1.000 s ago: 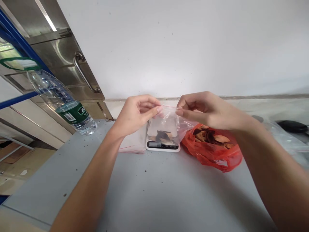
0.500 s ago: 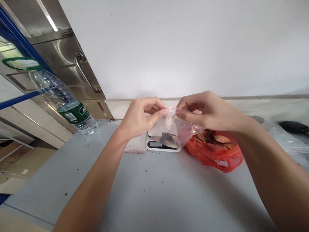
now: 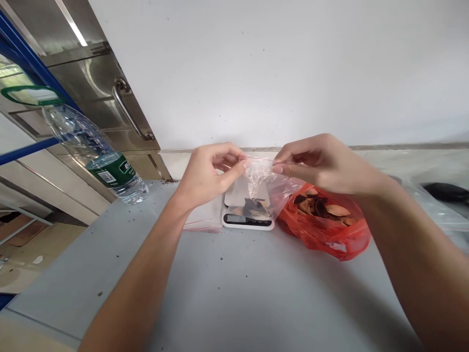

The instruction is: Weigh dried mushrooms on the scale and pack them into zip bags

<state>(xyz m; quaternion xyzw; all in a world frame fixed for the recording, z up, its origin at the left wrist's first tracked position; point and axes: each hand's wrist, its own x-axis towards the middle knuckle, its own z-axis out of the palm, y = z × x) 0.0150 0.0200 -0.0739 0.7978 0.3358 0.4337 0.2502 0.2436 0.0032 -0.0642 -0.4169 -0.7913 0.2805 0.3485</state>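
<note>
A clear zip bag (image 3: 258, 183) hangs between my two hands, with dark and pale dried pieces (image 3: 255, 207) at its bottom. My left hand (image 3: 219, 168) pinches the left end of the bag's top edge between thumb and fingers. At the right end, my right hand (image 3: 306, 164) pinches the same edge. Behind and below the bag lies a white digital scale (image 3: 227, 225) with a lit display. To the right, a red plastic bag (image 3: 330, 242) stands open, holding brown dried pieces (image 3: 317, 207).
Flat zip bags (image 3: 201, 220) lie left of the scale on the grey table (image 3: 227, 303). A large water bottle (image 3: 106, 161) stands at the table's left edge. Clear plastic (image 3: 425, 205) and a black object (image 3: 445, 192) lie at the far right. A white wall (image 3: 274, 73) rises behind.
My hands have moved slightly apart along the top edge, pulling it wider. The dried pieces in the clear bag have shifted a little.
</note>
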